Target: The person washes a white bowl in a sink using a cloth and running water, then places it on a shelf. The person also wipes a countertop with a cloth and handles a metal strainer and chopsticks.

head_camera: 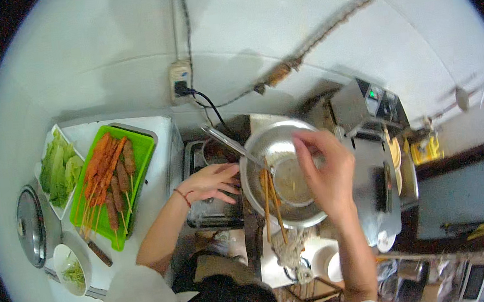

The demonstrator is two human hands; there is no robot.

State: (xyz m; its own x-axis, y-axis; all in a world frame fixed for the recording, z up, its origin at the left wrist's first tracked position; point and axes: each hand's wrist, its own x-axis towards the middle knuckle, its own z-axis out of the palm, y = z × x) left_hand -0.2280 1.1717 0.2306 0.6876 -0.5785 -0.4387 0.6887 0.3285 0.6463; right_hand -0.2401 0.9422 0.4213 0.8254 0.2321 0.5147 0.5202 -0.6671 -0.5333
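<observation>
A large stainless steel bowl [253, 194] stands before me with some pale residue on its bottom. Two wooden skewers or chopsticks [273, 209] and the metal handle [227, 141] of a utensil lean over its rim. Above the bowl's right side is my right hand [330, 168], its thumb and fingers curled towards each other. Whether anything small sits between those fingertips is hidden. My left hand [214, 182] hovers at the bowl's left rim, over a dark metal tray [213, 211], fingers apart and holding nothing.
On the left white surface stand a green tray [142, 192] of skewered meat, a dish of lettuce [62, 170], a lidded pot [31, 226], a bowl of shredded greens [73, 272] and a dark-handled knife [100, 253]. A crumpled cloth [290, 252] lies below the bowl; a metal appliance [365, 102] stands right.
</observation>
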